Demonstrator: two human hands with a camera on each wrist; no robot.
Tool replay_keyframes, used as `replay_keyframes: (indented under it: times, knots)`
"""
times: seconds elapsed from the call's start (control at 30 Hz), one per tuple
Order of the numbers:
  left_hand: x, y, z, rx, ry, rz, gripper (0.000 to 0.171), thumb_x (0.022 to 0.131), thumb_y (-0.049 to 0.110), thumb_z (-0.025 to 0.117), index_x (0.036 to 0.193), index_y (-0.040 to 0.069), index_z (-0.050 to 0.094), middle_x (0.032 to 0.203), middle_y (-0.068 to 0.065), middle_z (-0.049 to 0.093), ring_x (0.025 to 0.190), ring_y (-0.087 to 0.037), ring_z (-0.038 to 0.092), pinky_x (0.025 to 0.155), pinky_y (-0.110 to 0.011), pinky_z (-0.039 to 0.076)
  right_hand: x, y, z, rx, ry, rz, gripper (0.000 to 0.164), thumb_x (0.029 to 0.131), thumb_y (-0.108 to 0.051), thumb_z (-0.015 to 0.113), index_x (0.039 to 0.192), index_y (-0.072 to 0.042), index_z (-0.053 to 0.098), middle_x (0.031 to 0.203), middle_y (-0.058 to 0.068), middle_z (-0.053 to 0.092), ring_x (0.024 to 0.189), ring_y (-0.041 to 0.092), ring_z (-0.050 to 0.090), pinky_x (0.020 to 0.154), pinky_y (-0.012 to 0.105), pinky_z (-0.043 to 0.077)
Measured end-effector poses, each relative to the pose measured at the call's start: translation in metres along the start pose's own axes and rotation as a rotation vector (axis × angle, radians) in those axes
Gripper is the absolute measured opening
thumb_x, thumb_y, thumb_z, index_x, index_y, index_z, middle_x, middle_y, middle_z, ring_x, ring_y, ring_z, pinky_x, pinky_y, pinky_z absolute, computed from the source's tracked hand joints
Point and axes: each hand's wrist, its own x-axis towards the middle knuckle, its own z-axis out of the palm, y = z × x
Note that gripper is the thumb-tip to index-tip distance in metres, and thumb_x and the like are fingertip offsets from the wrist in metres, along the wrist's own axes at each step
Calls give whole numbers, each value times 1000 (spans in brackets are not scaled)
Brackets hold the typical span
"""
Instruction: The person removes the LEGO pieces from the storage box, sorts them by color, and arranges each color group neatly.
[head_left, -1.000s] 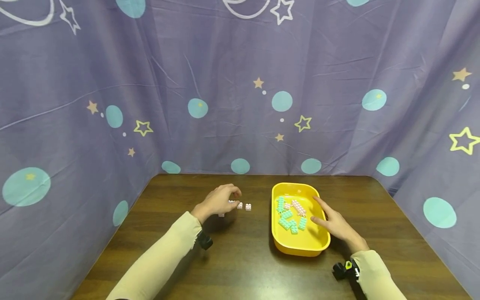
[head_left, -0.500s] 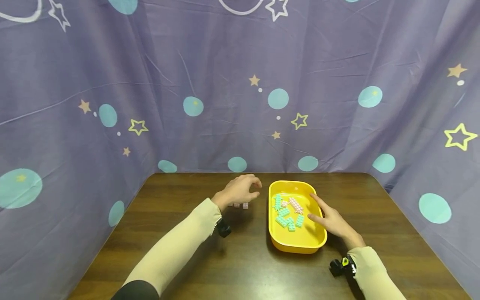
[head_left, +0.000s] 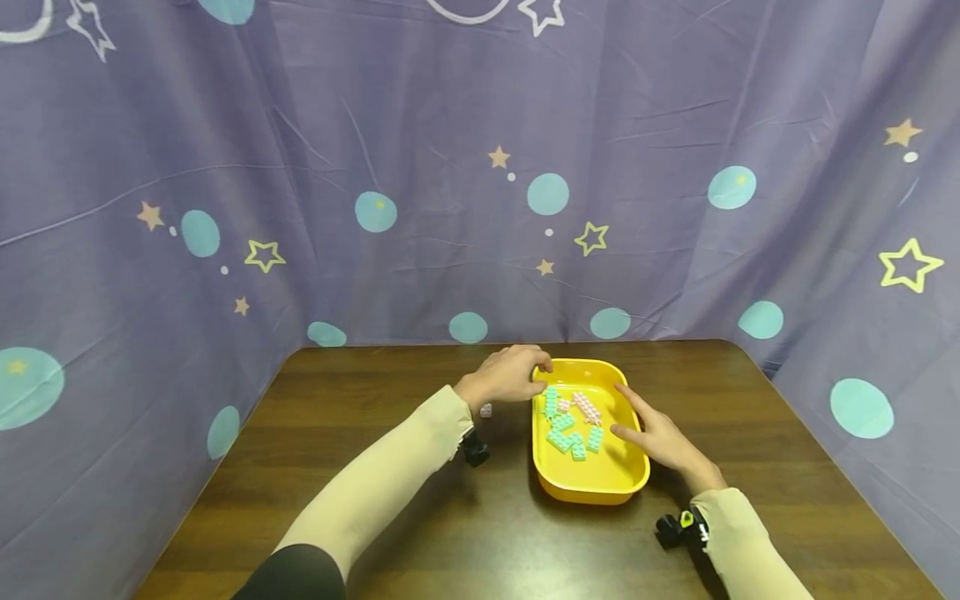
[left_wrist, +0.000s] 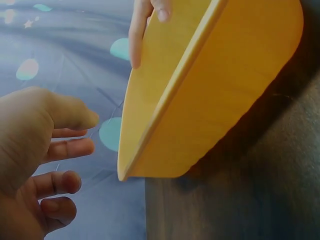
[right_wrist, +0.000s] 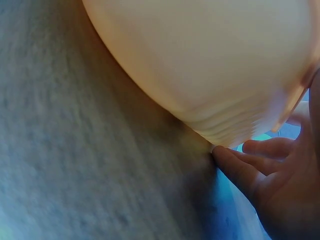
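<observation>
My left hand hovers at the left rim of a yellow plastic tub. Its fingers are loosely bent, thumb apart, and nothing shows between them in the left wrist view. At the tub's right side, my right hand holds the wall, thumb inside; in the right wrist view several fingers lie against the outside. Inside the tub are several mint-green toy building bricks and a pink strip of bricks. A small pale pink brick shows on the table below my left wrist.
The brown wooden table meets a purple curtain with stars and dots at the back and sides. Black wrist cameras are strapped under both forearms, the right one close to the tub.
My left hand has moved right, from over the pale pink bricks on the table to the tub's left rim. The right hand has stayed at the tub. The head view has shifted slightly.
</observation>
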Motion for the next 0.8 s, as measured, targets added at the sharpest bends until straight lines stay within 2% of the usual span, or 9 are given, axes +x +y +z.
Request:
replay_keyframes:
  times: [0.17, 0.37, 0.63, 0.8]
  knots:
    - [8, 5, 5, 8, -38, 2, 31, 87, 31, 67, 117, 23, 67, 118, 8, 62, 104, -15, 62, 74, -31, 53, 1, 1, 0, 1, 8, -7, 77, 91, -37, 66, 154, -15, 27, 150, 26, 38, 131, 48, 42, 104, 63, 33]
    - [19, 8, 13, -3, -99, 3, 34, 88, 29, 67, 121, 21, 67, 123, 6, 61, 111, -18, 60, 82, -36, 52, 2, 0, -1, 4, 5, 0, 77, 90, -38, 66, 154, -16, 28, 149, 26, 38, 132, 47, 43, 105, 63, 33]
    - [33, 15, 23, 36, -148, 12, 30, 88, 27, 68, 117, 22, 67, 122, 6, 63, 108, -15, 60, 82, -33, 52, 5, -1, -2, 17, -2, 3, 77, 90, -38, 66, 154, -17, 27, 151, 25, 37, 132, 46, 42, 106, 61, 33]
    - [39, 22, 31, 29, -177, 27, 27, 87, 26, 69, 113, 20, 69, 115, 6, 67, 98, -13, 62, 79, -31, 51, 4, 0, -2, 14, 4, 3, 77, 89, -36, 67, 153, -16, 28, 150, 24, 38, 131, 46, 44, 105, 61, 34]
